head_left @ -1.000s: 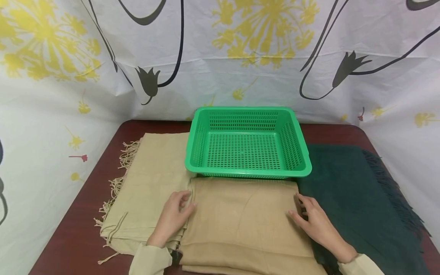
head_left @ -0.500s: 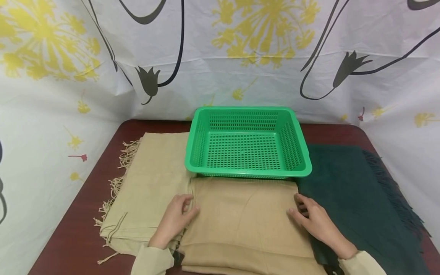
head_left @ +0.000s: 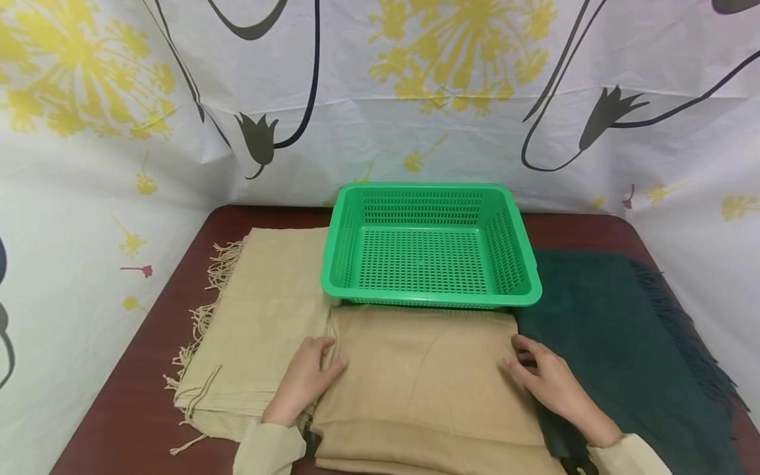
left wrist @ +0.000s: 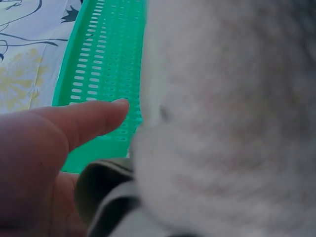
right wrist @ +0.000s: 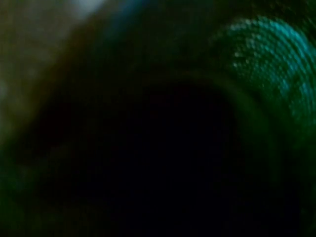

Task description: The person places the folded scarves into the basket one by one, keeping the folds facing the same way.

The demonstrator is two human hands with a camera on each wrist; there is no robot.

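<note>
A tan folded cloth [head_left: 424, 369] lies in the middle of the head view, with rolled or stacked folds at its near end. My left hand [head_left: 305, 377] rests at its left edge, thumb straight over the top, fingers loosely bent at the side. At the right edge, my right hand [head_left: 552, 382] touches the cloth in the same relaxed way. In the left wrist view the left thumb [left wrist: 94, 121] points toward the green basket, and blurred pale cloth [left wrist: 222, 113] fills the right side. The right wrist view is nearly black.
A green plastic basket [head_left: 430, 300] with nothing inside stands behind the tan cloth. On the left lies a pale beige fringed scarf [head_left: 270, 290], on the right a dark green fringed one [head_left: 600, 316]. The dark red table [head_left: 142, 382] meets patterned white drapes [head_left: 356, 119].
Both hands stay at the cloth's side edges. The left hand has shifted slightly to the right, its thumb a little further over the cloth. The cloth looks the same.
</note>
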